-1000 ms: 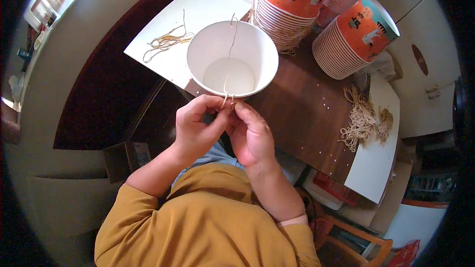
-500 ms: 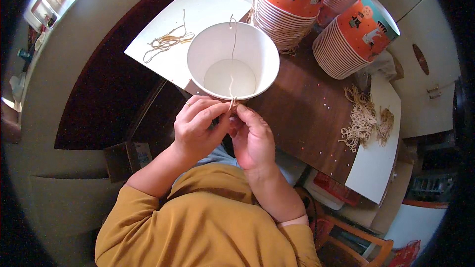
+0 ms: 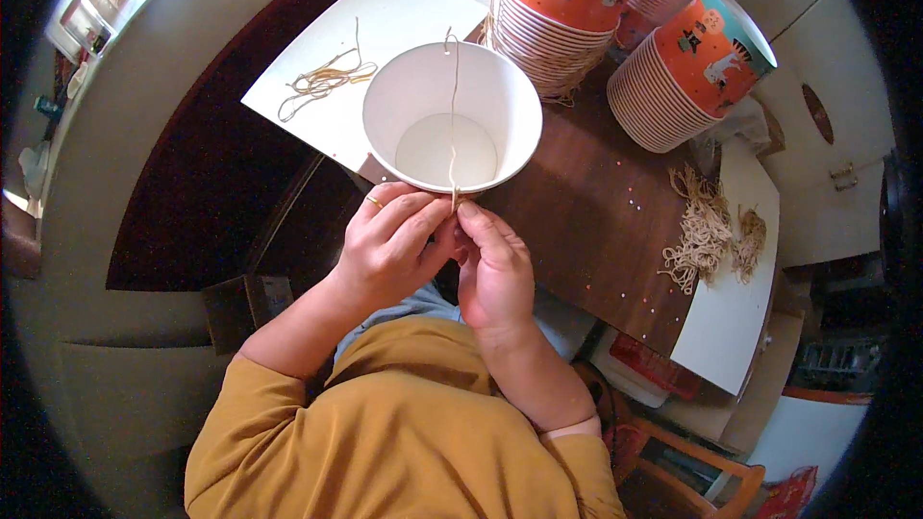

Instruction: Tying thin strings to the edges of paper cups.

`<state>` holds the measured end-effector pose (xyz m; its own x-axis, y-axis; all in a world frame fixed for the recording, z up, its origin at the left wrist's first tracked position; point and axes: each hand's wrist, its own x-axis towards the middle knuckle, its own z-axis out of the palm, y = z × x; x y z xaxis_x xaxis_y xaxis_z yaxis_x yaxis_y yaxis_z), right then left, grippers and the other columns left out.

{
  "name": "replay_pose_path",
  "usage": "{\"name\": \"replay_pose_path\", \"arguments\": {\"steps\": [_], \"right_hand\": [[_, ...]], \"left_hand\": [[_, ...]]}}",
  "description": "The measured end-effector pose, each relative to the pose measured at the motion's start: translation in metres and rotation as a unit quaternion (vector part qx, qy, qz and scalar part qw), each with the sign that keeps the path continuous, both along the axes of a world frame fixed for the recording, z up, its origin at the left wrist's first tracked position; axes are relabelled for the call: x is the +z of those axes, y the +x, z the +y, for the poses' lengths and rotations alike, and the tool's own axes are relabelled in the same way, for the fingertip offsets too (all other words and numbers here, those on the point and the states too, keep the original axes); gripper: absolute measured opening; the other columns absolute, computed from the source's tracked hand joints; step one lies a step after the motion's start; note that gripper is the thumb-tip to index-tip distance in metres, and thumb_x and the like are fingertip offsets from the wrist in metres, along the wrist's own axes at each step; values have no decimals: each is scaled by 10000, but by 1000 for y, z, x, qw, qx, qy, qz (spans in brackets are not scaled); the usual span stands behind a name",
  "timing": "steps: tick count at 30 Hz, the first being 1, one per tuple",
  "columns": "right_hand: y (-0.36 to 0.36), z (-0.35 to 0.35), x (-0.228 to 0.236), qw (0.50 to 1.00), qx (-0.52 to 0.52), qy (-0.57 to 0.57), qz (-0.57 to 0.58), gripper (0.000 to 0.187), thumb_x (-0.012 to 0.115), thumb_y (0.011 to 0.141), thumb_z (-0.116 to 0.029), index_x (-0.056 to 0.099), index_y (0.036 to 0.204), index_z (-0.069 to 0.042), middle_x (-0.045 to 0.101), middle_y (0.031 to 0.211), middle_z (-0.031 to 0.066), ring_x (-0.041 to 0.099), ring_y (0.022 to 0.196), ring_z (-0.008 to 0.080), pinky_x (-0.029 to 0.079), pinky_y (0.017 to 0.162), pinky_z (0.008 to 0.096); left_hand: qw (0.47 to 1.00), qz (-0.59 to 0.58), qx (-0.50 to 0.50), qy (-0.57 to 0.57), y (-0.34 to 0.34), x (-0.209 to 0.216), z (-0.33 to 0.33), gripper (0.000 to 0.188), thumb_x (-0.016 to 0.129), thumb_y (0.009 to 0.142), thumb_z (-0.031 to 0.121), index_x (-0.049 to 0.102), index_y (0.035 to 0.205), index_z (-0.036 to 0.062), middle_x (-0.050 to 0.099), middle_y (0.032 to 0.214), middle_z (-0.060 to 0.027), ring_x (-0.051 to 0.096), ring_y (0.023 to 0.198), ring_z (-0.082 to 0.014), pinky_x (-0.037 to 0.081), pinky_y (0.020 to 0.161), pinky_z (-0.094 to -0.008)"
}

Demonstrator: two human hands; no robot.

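Brown counter (image 3: pixel 577 202) past fingers (image 3: pixel 470 210). String (image 3: pixel 454 106) at tub (image 3: pixel 418 101) now bunched closer, likely tightening. Left hand (image 3: pixel 389 240), right hand (image 3: pixel 498 274) both pinch string.

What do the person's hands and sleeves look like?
The sleeves are plain mustard-yellow and leave the forearms bare. The left hand is gloveless and wears a gold-coloured ring; the right hand is gloveless too, with no ring visible.

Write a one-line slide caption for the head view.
Left hand and right hand hold a string at the near side of a white-rimmed bucket.
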<state>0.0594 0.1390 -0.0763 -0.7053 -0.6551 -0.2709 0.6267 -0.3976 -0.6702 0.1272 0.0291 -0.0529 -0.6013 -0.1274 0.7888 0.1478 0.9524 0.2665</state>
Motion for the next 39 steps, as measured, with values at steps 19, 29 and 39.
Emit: {"name": "replay_pose_path", "arguments": {"steps": [19, 29, 39], "right_hand": [[-22, -2, 0, 993, 81, 0, -90, 140, 595, 858, -184, 680, 884, -75, 652, 779, 14, 549, 655, 109, 422, 562, 244], [-30, 4, 6, 990, 80, 76, 88, 178, 580, 892, -228, 639, 928, -64, 606, 781, 4, 524, 688, 105, 408, 628, 246], [-25, 6, 26, 616, -219, 248, 715, 370, 710, 761, -181, 595, 1099, -83, 542, 1112, 127, 524, 971, 303, 389, 871, 428]], "left_hand": [[998, 42, 21, 32, 2, 9, -8, 199, 681, 622, -62, 612, 771, 49, 641, 747, -61, 623, 676, -226, 507, 635, -308], [886, -117, -75, 442, 11, 17, -8, 41, 648, 773, 2, 611, 757, -1, 650, 725, -44, 591, 690, -67, 474, 630, -223], [889, -43, -140, 433, -4, 19, -16, 82, 598, 893, 41, 643, 891, -28, 627, 869, -67, 569, 802, -98, 447, 726, -220]]}}
